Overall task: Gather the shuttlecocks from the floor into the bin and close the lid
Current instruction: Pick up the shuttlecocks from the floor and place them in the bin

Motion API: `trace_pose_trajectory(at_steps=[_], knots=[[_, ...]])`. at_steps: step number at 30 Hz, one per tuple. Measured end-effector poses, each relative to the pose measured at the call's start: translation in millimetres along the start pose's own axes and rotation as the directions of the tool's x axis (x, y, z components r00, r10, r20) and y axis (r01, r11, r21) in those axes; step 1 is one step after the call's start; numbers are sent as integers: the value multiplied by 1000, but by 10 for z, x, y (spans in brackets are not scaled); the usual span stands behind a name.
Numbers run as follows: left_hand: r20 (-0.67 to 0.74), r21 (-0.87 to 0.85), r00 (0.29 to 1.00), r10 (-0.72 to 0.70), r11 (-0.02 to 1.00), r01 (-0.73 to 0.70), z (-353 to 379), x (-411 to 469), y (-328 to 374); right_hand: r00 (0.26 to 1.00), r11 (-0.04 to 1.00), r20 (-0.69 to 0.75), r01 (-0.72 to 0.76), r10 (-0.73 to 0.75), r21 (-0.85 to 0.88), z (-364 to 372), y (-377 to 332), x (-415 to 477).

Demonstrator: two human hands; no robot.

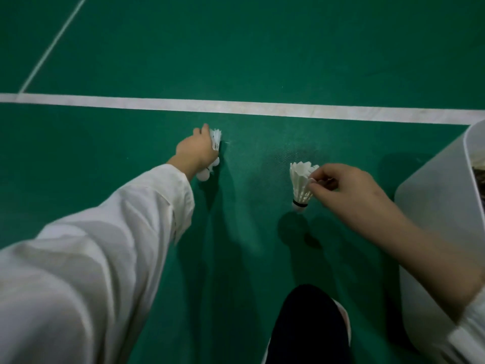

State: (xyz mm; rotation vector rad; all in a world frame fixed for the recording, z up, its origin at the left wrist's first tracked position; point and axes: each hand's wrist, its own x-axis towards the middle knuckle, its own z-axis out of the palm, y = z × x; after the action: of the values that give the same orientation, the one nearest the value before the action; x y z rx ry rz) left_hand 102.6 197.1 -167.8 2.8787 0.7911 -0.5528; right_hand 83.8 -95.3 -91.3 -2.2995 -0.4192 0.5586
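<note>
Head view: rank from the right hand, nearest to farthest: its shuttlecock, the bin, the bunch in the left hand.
1. Shuttlecock: pinched by the right hand.
2. Bin: just to its right.
3. Shuttlecock bunch: far left, gripped by the left hand.

A badminton court: the green, fine-textured sports floor point(262, 48) is crossed by a broad white boundary line point(236, 109), and a thinner white line point(55, 43) angles away from it at the upper left. White feather shuttlecocks point(301, 182) with rounded cork bases show low over the surface, near a pale plastic bin point(433, 195) at the right edge.
</note>
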Motion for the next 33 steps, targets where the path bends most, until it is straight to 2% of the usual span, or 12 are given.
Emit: trace_pose_trajectory(at_steps=[3,7,11,14,18,22,24,27,30,33], knots=[[-71,-9,997,-11,1000,11,52,-37,18,1000,1000,6,16,-16,-20,14,8,-16],[-136,-129,991,18,991,-36,-85,-292,141,1000,999,15,22,-21,-35,-28,30,-38],[-227,-249,960,162,944,-218,-320,-874,412,999,997,8,39,-39,-74,-162,8,-56],[-362,-341,885,292,842,-417,-440,-1372,642,997,993,-10,78,-79,-83,-369,13,-166],[-436,-427,812,389,704,-567,-573,-1911,1005,995,992,-5,104,-104,-66,-888,89,-514],[-492,-434,717,494,575,-694,-713,-2327,1393,981,996,-187,68,-56,59,-1538,256,-1107],[-498,-425,673,546,523,-739,-755,-2493,1599,962,996,-275,28,-4,83,-1785,409,-1444],[-471,-410,629,618,478,-777,-770,-2703,1915,950,993,-296,-80,102,85,-1935,687,-1889],[-411,-359,572,710,451,-817,-750,-2855,2191,943,977,-264,-175,202,123,-1941,981,-2195],[-376,-320,505,777,402,-858,-709,-2990,2391,947,958,-165,-259,277,123,-1892,1136,-2361]])
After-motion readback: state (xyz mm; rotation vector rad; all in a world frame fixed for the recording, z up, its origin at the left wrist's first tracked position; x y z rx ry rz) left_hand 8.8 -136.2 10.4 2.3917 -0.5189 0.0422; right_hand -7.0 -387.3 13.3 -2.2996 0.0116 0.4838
